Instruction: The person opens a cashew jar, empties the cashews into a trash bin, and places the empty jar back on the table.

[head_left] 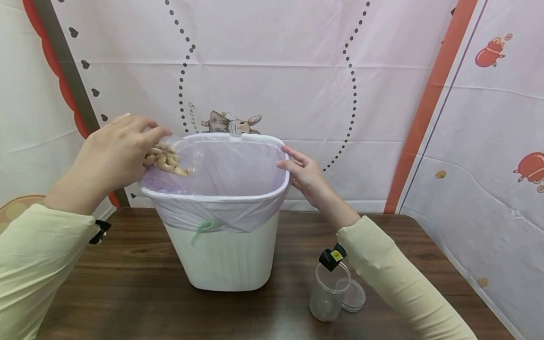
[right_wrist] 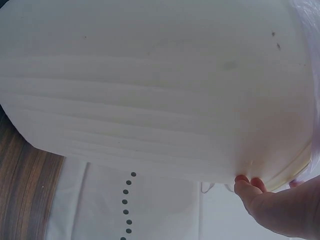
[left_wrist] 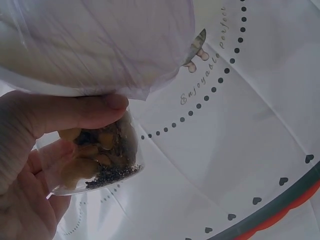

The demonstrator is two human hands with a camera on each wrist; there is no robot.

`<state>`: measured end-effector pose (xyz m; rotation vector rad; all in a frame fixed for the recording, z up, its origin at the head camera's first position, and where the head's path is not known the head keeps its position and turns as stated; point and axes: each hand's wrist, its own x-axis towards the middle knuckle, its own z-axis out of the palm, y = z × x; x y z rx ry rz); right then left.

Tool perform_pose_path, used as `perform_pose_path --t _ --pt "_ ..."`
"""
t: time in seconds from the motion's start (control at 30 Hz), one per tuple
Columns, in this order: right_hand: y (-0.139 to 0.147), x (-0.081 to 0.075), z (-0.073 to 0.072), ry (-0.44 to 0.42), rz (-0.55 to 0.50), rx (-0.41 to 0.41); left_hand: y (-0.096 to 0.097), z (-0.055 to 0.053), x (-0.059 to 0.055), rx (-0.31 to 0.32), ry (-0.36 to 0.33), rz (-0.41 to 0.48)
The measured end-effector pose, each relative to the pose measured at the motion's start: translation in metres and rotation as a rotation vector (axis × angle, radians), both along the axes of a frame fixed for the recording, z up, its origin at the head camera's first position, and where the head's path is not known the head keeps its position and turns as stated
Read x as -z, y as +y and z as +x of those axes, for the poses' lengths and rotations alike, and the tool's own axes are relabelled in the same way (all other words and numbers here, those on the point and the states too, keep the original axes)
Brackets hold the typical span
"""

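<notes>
A white trash bin (head_left: 229, 264) stands upright on the table, lined with a pale purple bag (head_left: 250, 165) folded over its rim. My left hand (head_left: 114, 151) grips a clear plastic jar (head_left: 196, 163) tipped on its side at the bin's left rim, its far end over the opening. Cashews (head_left: 165, 159) lie inside the jar. In the left wrist view, small dark bits (left_wrist: 112, 176) show beside them at the jar's bottom. At the right rim, my right hand (head_left: 309, 178) grips the bin, thumb on the inner side and other fingers outside; the right wrist view shows that hand (right_wrist: 275, 207) against the wall.
A second clear jar (head_left: 323, 302), without a lid, stands on the brown wooden table (head_left: 127, 283) at front right, below my right forearm. A clear round lid (head_left: 354, 298) lies beside it. Printed cloth (head_left: 272, 85) hangs behind the table and along both sides.
</notes>
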<state>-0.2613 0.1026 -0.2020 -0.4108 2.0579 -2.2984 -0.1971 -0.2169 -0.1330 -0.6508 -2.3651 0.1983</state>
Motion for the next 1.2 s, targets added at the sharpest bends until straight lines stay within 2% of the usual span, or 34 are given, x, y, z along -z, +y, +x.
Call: perform_pose_path --t 0.07,0.27,0.6,1.2 --pt "-0.0009 0.0 0.0001 -0.002 -0.026 -0.004 0.0004 0.0005 0.0004 0.004 0.005 -0.007" --pt "-0.0006 -0.0005 0.0013 -0.004 -0.01 0.0 0.0017 0.0009 0.0009 0.007 0.023 -0.023" --pt "-0.0003 -0.0008 0.0022 -0.001 -0.007 0.003 0.0025 0.0018 0.0004 -0.031 -0.013 -0.021" --pt "0.0005 -0.0008 0.0008 -0.001 -0.009 -0.001 0.0033 0.0007 -0.0004 -0.017 -0.002 -0.023"
